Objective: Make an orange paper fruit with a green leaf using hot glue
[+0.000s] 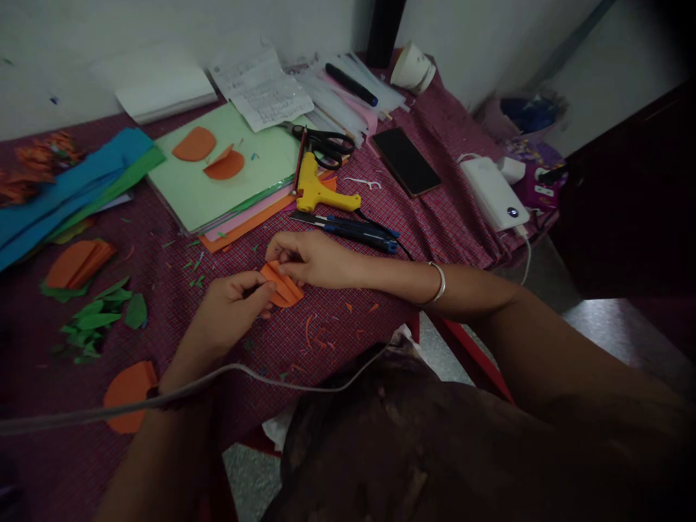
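Between my two hands is a small piece of orange paper (286,292) with fold lines across it. My left hand (233,308) pinches its left edge between thumb and fingers. At its upper edge, my right hand (307,257) grips the paper with thumb and bent fingers; a bangle circles that wrist. Folded orange paper discs (81,262) lie on the left, and more orange paper (129,395) lies partly behind my left forearm. Two orange paper pieces (194,143) rest on the pale green sheets (239,174). Cut green paper leaves (101,319) form a pile left of my hands.
Beyond my hands lie a yellow glue gun (320,190), a blue cutter knife (353,230), black scissors (326,143) and a phone (406,162). A white power bank (494,192) sits to the right. Blue paper strips (65,196) lie left. A pale cable (239,368) crosses over my left forearm.
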Available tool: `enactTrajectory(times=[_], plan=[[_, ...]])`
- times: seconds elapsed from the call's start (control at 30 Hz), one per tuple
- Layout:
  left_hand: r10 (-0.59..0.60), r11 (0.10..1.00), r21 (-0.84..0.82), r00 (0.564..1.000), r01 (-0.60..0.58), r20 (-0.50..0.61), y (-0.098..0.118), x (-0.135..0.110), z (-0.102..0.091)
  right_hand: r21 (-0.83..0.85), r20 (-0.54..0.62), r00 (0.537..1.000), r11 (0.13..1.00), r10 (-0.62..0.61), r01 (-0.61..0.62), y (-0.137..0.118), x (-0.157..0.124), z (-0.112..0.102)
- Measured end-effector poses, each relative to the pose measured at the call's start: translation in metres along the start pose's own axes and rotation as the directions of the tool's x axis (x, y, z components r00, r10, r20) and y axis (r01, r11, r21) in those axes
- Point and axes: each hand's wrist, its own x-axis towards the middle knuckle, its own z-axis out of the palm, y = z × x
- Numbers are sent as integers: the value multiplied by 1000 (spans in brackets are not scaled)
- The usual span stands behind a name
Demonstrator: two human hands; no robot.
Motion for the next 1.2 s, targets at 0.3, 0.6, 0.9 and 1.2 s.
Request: enactTrajectory(times=[0.3, 0.6, 0.9, 1.2], plan=[[26, 999, 18, 1000, -26, 10, 3, 0, 1, 200, 68, 994, 975, 90, -102, 0, 1, 3], [16, 1000, 26, 1000, -16, -4, 0, 1, 0, 142, 73, 997, 990, 5, -16, 3, 3, 1], [-21, 999, -31, 1000, 20, -22, 3, -1, 3, 92, 77, 996, 995, -43, 36, 3, 1, 0], [-16, 998, -58, 1000, 16, -3, -11, 1, -2, 103, 90, 996, 995, 1, -10, 1, 0, 2]])
